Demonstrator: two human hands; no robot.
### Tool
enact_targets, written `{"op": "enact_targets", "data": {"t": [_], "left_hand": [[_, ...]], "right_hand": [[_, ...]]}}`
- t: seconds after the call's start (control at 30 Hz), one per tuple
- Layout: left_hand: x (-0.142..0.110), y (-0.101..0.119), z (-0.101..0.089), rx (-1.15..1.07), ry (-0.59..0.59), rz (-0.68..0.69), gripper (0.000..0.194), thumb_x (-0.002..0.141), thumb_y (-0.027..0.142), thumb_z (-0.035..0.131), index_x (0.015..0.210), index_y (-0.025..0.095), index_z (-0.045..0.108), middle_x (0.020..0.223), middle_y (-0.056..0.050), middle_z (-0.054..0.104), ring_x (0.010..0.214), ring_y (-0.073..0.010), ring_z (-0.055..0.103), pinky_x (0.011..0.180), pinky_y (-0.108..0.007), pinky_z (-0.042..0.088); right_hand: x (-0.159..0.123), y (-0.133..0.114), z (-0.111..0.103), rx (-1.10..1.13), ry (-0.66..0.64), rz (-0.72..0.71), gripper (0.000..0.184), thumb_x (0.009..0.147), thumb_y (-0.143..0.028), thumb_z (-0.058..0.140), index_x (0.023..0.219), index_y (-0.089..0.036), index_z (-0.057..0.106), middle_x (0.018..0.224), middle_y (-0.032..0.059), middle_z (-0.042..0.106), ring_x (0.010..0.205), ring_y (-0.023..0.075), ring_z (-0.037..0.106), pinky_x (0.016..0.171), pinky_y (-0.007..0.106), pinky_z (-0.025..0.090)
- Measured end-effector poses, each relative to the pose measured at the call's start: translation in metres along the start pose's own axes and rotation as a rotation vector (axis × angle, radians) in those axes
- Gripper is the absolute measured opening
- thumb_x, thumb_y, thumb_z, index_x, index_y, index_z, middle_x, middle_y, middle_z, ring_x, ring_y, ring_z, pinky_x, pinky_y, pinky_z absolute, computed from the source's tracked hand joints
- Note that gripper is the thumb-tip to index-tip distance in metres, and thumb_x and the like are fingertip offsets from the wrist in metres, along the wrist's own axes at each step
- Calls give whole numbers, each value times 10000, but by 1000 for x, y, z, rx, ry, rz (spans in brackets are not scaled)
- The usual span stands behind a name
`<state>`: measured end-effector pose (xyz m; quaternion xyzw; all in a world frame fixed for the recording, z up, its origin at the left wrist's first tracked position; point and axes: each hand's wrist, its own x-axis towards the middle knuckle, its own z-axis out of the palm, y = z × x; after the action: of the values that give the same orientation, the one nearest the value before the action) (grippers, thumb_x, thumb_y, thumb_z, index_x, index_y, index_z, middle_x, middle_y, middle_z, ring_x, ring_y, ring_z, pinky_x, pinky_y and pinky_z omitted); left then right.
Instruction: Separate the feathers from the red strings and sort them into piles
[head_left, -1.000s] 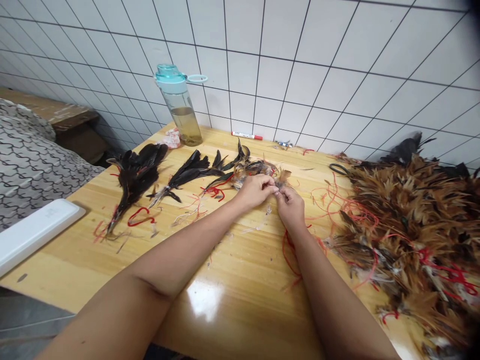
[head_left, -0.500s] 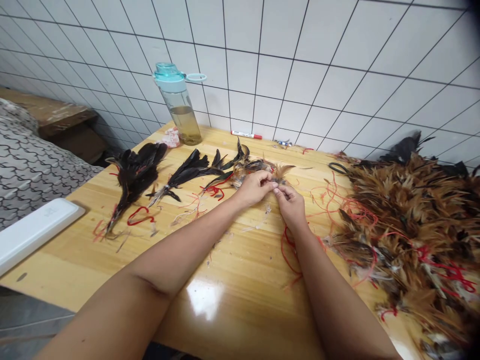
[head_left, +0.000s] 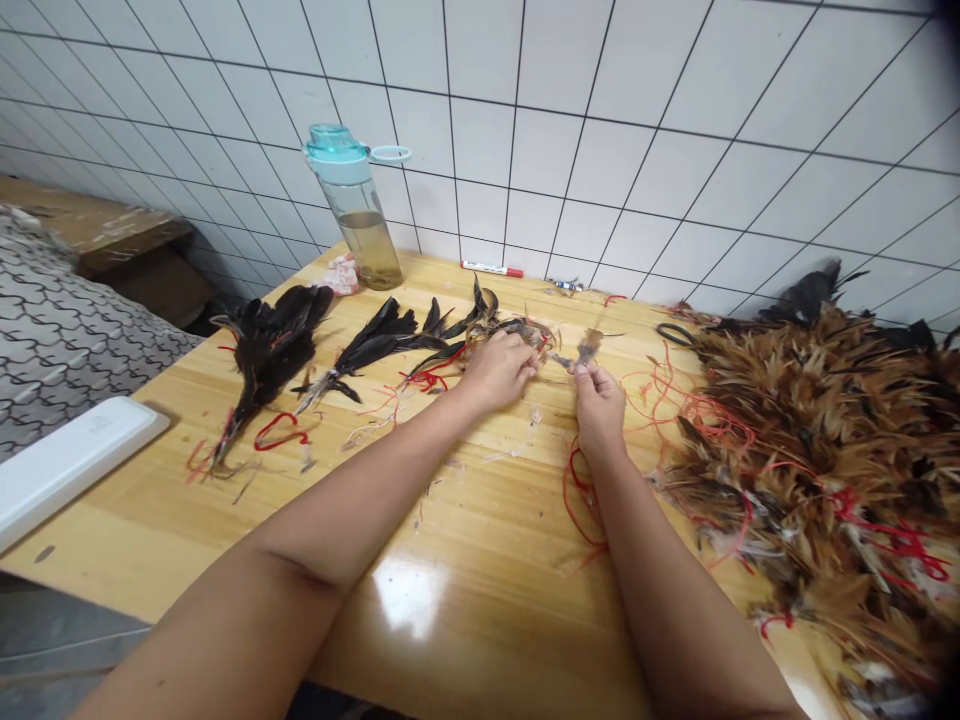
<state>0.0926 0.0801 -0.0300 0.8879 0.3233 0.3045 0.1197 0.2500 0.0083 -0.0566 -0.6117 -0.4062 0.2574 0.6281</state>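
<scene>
My right hand (head_left: 600, 402) is closed, with thumb and fingers pinching a small brown-grey feather (head_left: 589, 345) that points up and away from me. To its left, my left hand (head_left: 499, 370) rests low over the table, its fingers curled at the near edge of a small heap of mottled feathers (head_left: 525, 328). Whatever lies under those left fingertips is hidden. A bundle of black feathers (head_left: 379, 340) and a larger black bundle (head_left: 274, 335) lie further left.
A big pile of brown feathers (head_left: 847, 400) covers the table's right side, with tangled red string (head_left: 705, 415) beside it. A bottle with a turquoise lid (head_left: 360, 220) stands at the back left. A red-capped marker (head_left: 491, 269) lies by the tiled wall.
My hands, together over the feather heap before, have parted. The right one has moved right and slightly nearer with a feather; the left has shifted slightly left and its fingers have curled down.
</scene>
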Motion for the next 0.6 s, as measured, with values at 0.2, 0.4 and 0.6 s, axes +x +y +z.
{"op": "enact_targets", "data": {"t": [0.2, 0.4, 0.6], "left_hand": [[-5, 4, 6, 252, -93, 2, 69, 779, 157, 580, 766, 155, 648, 832, -120, 585, 880, -255, 501, 786, -389, 437], [-1, 4, 4, 22, -6, -104, 105, 797, 105, 509, 733, 172, 560, 825, -87, 574, 839, -220, 510, 792, -366, 419], [6, 5, -7, -239, 141, -251, 86, 811, 108, 481, 774, 178, 512, 766, -16, 575, 755, -153, 506, 736, -287, 393]], "right_hand": [[1, 2, -1, 64, 67, 27, 274, 755, -457, 568, 768, -185, 595, 818, 37, 664, 795, 181, 584, 751, 304, 449], [-1, -2, -1, -10, 46, 6, 281, 764, -458, 554, 761, -182, 608, 751, 25, 647, 732, 169, 551, 713, 295, 430], [-4, -6, 0, -105, 40, -33, 275, 765, -459, 533, 723, -196, 601, 640, -5, 573, 673, 162, 502, 663, 279, 395]]}}
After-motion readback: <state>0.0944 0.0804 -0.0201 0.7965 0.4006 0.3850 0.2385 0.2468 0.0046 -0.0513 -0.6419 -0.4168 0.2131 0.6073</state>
